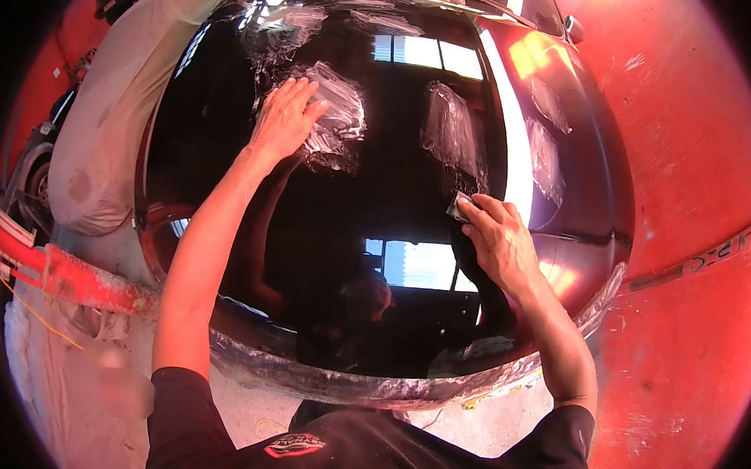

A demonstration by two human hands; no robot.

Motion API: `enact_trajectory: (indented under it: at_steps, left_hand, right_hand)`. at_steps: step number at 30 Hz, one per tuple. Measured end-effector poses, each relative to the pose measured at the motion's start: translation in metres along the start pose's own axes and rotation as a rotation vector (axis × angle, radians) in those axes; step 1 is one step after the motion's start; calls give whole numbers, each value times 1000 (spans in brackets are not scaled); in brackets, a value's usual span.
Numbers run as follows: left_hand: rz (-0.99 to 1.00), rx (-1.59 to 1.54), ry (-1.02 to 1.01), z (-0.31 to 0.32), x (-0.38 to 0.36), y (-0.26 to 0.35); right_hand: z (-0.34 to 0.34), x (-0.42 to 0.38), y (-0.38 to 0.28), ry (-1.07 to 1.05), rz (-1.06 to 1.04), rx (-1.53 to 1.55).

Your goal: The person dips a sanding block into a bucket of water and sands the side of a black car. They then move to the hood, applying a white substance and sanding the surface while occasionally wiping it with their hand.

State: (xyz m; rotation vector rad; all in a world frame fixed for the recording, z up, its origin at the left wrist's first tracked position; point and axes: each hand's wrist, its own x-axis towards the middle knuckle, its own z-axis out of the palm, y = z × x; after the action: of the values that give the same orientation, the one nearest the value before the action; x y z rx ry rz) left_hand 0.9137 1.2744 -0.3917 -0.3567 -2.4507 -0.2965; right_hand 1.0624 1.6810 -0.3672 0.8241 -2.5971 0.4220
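A glossy black car hood (333, 241) spreads out before me, with reflections of windows on it. My left hand (286, 122) lies on it with fingers stretched out, at the edge of a whitish smeared patch (341, 107). Between the fingers and thumb of my right hand (499, 240) is a small grey sanding block (458, 207), pressed to the surface. It sits just below a second whitish, hazy patch (453, 129). What lies under my left palm is hidden.
To the left stands a cloth-covered vehicle (103, 139). A red metal bar (80, 276) reaches toward the hood's left side. Plastic film (369, 389) runs along the front edge. More hazy patches (546, 162) mark the right side, beside a red floor (689, 164).
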Motion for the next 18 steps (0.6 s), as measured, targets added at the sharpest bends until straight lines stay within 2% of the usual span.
enact_trajectory:
  at_steps: [4, 10, 13, 16, 18]
  left_hand:
    - [-48, -40, 32, 1, -1, 0]
    - [-91, -84, 14, -1, -2, 4]
    - [-20, -12, 9, -4, -2, 6]
    - [-8, -11, 4, -8, -5, 11]
    - [-43, -54, 33, 0, -1, 6]
  right_hand:
    - [4, 26, 13, -10, -12, -24]
    - [34, 117, 64, 47, -25, -68]
    - [43, 158, 80, 81, 54, -42]
    - [46, 156, 69, 127, 47, -131]
    - [36, 121, 45, 70, -27, -111]
